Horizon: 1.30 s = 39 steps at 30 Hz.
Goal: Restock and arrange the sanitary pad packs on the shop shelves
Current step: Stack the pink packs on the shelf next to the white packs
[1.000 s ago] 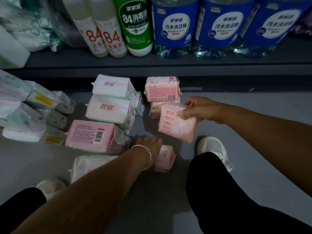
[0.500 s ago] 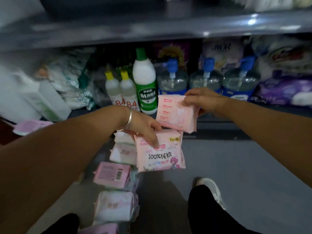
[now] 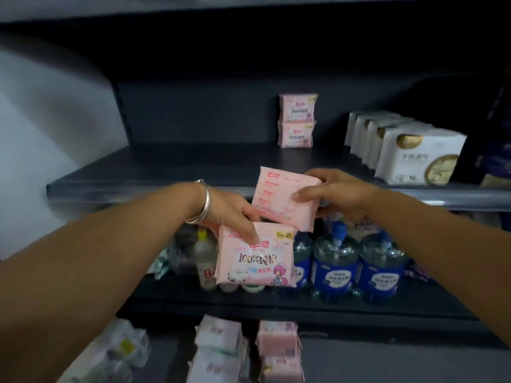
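With your left hand (image 3: 235, 214) pinching the front pack (image 3: 255, 255) and your right hand (image 3: 336, 193) gripping the back pack (image 3: 279, 200) just above it, set both upright beside the stack (image 3: 297, 120) beyond your grip.

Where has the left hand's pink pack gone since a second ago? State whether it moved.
Yes. The pink pack the left hand grips has risen from the floor to in front of the blue bottles, just below the upper shelf.
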Motion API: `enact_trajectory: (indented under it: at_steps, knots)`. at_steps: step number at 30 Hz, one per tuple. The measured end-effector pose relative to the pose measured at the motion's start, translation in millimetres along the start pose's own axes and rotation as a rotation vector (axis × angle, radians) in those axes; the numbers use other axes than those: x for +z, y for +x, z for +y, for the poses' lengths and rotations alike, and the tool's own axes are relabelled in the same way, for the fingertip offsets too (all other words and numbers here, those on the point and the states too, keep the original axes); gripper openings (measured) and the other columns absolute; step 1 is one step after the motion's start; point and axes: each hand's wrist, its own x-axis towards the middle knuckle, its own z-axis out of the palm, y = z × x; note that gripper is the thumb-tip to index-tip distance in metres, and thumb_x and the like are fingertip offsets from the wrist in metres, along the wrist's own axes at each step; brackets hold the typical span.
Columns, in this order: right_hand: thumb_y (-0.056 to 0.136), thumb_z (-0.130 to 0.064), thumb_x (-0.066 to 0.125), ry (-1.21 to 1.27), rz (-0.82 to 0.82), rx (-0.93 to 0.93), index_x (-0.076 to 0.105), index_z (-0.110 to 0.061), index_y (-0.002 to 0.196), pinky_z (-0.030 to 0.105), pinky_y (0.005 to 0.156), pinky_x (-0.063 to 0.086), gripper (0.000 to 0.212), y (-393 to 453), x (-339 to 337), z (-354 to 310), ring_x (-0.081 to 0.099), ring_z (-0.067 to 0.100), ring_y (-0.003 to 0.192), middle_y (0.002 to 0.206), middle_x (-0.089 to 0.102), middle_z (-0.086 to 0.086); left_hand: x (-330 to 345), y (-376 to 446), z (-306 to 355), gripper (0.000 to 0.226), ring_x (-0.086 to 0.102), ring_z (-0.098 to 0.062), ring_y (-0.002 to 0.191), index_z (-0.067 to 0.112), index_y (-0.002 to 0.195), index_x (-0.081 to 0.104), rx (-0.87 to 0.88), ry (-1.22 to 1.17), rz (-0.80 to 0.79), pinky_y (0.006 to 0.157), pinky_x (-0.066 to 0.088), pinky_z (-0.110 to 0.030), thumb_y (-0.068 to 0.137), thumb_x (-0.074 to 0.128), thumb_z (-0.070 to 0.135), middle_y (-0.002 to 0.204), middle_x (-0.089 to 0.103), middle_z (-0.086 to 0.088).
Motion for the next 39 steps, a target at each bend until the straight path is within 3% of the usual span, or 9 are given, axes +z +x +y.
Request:
enact_trajectory:
  at_steps: [6, 11, 14, 17, 20, 30, 34, 39]
  knots:
    - [0.071, 0.001, 0.075, 0.111, 0.239, -0.149, 0.055, -0.016, 0.124, 0.035, 0.073, 0.056, 0.059, 26, -28, -32, 0.06, 0.025, 0.104, 0.113, 0.061, 0.006, -49, 9, 25, 0.04, 0.067, -0.017, 0.097, 0.021, 0.111, 0.056, 0.131, 0.055, 0.132, 0.083, 0.056, -0.033, 0.076, 0.074, 0.016, 0.112, 0.067, -0.003]
    - [0.071, 0.0, 0.077, 0.092, 0.422, -0.211, 0.054, -0.018, 0.127, 0.038, 0.084, 0.053, 0.063, 44, -53, -47, 0.058, 0.021, 0.101, 0.102, 0.059, -0.003, -83, 23, 36, 0.042, 0.067, -0.015, 0.097, 0.021, 0.115, 0.058, 0.244, 0.034, 0.233, 0.078, 0.057, -0.028, 0.077, 0.074, 0.013, 0.11, 0.066, 0.0]
    - [0.069, -0.006, 0.08, 0.045, 0.505, -0.213, 0.046, -0.018, 0.133, 0.037, 0.084, 0.053, 0.073, 59, -60, -51, 0.058, 0.022, 0.103, 0.113, 0.056, 0.0, -103, 33, 39, 0.045, 0.066, -0.013, 0.098, 0.024, 0.116, 0.058, 0.288, 0.03, 0.315, 0.085, 0.056, -0.032, 0.075, 0.076, 0.017, 0.109, 0.065, 0.004]
    - [0.07, -0.008, 0.08, 0.068, 0.557, -0.2, 0.039, -0.014, 0.137, 0.042, 0.088, 0.053, 0.079, 74, -63, -53, 0.058, 0.024, 0.105, 0.119, 0.053, 0.002, -123, 46, 41, 0.049, 0.063, -0.012, 0.1, 0.03, 0.113, 0.057, 0.324, 0.028, 0.414, 0.09, 0.053, -0.034, 0.07, 0.079, 0.025, 0.111, 0.062, 0.008]
    - [0.07, -0.005, 0.079, 0.076, 0.592, -0.207, 0.039, -0.013, 0.133, 0.041, 0.085, 0.054, 0.075, 89, -67, -55, 0.058, 0.021, 0.101, 0.11, 0.055, -0.001, -140, 59, 42, 0.05, 0.063, -0.01, 0.098, 0.03, 0.114, 0.056, 0.354, 0.029, 0.483, 0.089, 0.053, -0.031, 0.07, 0.08, 0.027, 0.11, 0.06, 0.01]
    - [0.076, -0.006, 0.076, 0.004, 0.748, -0.248, 0.034, -0.016, 0.136, 0.043, 0.083, 0.054, 0.074, 145, -100, -62, 0.057, 0.028, 0.107, 0.123, 0.054, 0.009, -175, 129, 58, 0.058, 0.06, -0.008, 0.094, 0.026, 0.118, 0.051, 0.37, 0.07, 0.566, 0.075, 0.052, -0.021, 0.069, 0.081, 0.025, 0.113, 0.055, 0.01]
    - [0.079, -0.009, 0.074, -0.06, 0.795, -0.263, 0.032, -0.017, 0.139, 0.031, 0.077, 0.046, 0.074, 163, -109, -57, 0.054, 0.025, 0.112, 0.124, 0.051, 0.005, -181, 166, 63, 0.062, 0.058, -0.01, 0.098, 0.023, 0.121, 0.049, 0.373, 0.059, 0.587, 0.079, 0.05, -0.019, 0.068, 0.082, 0.026, 0.115, 0.054, 0.008]
    - [0.08, -0.005, 0.071, -0.062, 0.841, -0.272, 0.028, -0.02, 0.142, 0.038, 0.088, 0.049, 0.077, 183, -119, -53, 0.049, 0.026, 0.122, 0.133, 0.047, 0.005, -187, 212, 74, 0.07, 0.057, -0.013, 0.103, 0.02, 0.126, 0.045, 0.379, 0.035, 0.611, 0.087, 0.05, -0.025, 0.067, 0.082, 0.024, 0.121, 0.053, 0.004]
